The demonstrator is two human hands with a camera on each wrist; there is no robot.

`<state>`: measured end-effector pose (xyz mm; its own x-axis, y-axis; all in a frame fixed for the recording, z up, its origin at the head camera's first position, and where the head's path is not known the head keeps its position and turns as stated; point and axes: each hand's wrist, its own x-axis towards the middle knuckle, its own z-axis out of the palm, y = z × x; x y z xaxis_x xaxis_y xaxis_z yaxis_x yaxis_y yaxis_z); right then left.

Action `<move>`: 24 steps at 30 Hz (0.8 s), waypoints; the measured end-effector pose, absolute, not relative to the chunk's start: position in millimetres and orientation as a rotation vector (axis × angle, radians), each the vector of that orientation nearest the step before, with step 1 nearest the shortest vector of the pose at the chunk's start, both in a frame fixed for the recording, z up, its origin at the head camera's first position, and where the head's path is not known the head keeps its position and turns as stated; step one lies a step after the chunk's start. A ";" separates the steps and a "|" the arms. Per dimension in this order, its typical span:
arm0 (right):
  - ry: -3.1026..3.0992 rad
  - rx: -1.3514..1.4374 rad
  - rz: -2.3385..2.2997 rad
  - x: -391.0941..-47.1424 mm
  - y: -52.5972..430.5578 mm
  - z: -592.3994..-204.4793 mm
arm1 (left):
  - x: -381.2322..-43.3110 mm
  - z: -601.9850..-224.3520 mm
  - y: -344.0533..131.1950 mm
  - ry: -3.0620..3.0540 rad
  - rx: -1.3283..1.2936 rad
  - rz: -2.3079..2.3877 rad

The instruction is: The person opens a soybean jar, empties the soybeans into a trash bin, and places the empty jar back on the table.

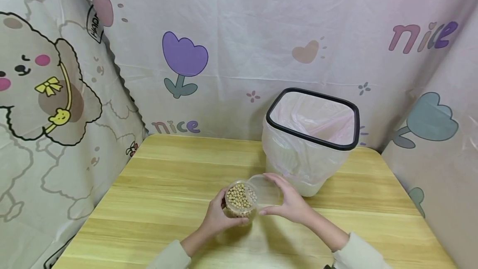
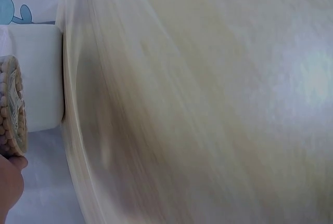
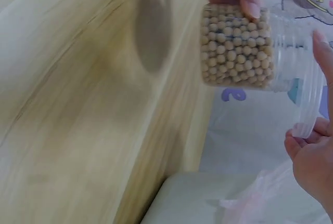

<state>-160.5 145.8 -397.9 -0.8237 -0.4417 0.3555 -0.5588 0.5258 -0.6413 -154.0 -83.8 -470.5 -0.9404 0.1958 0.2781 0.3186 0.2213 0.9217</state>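
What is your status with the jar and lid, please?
Left hand grips bean jar, raised off table. Right hand holds clear lid at jar's mouth. Bin beyond right hand; no obstruction seen.

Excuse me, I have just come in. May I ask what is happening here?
A person grips a clear jar of round beige beans in the left hand, above the table. The right hand holds a clear lid by its edge, off the jar but close to its mouth. Behind them, a lined bin stands on the table.
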 end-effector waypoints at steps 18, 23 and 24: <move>-2.578 0.719 1.049 -147.1 171.7 -434.9 | -161.4 -464.0 -91.3 -2.340 -0.362 -1.837; -2.639 0.687 1.033 -141.0 174.5 -448.1 | -163.0 -463.5 -92.3 -2.343 -0.373 -1.815; -2.646 0.679 1.035 -140.0 175.0 -450.1 | -163.3 -463.4 -92.5 -2.344 -0.377 -1.813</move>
<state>-140.0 175.0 -450.1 -0.8689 -0.3385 0.3612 -0.4938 0.6453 -0.5830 -163.3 -92.5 -463.4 -0.9565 0.1033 0.2728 0.2900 0.2358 0.9275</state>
